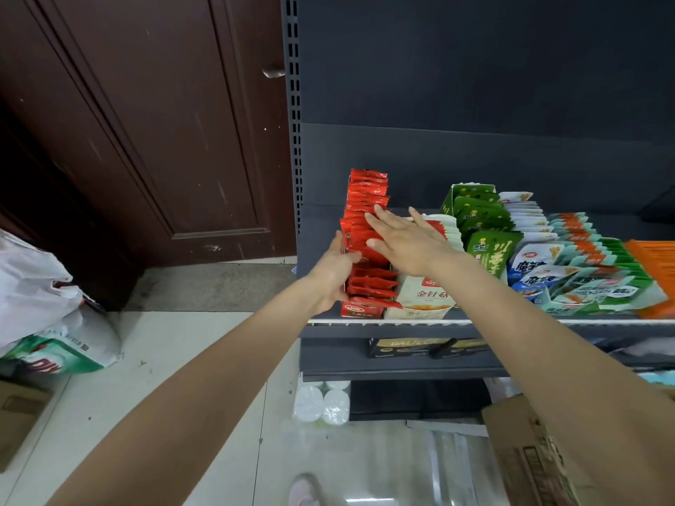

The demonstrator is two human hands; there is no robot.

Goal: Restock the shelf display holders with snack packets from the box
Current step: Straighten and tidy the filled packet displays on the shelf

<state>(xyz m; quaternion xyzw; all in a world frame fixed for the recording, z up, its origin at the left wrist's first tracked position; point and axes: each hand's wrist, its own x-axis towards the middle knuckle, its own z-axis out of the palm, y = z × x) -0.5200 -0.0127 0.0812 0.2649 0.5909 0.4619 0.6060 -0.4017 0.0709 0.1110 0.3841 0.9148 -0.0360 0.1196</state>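
Note:
A row of red snack packets (367, 191) stands upright in a red display holder (359, 310) at the left end of the shelf (511, 322). My left hand (336, 273) presses against the left side of that row, thumb up along the packets. My right hand (405, 241) lies flat and open on top of the red packets, fingers spread toward the left. Beside them stands a white holder (420, 301) of white packets. Green (482, 217), blue-white (533, 264) and orange-green packets (591, 257) fill holders further right. A brown cardboard box (529, 454) sits at the lower right.
A dark wooden door (146, 122) is on the left. White bags (33, 286) and a green-printed sack (65, 348) lie on the tiled floor. Below the shelf are white rolls (321, 403) and a lower shelf with dark boxes (409, 346). A shoe (303, 489) shows at the bottom.

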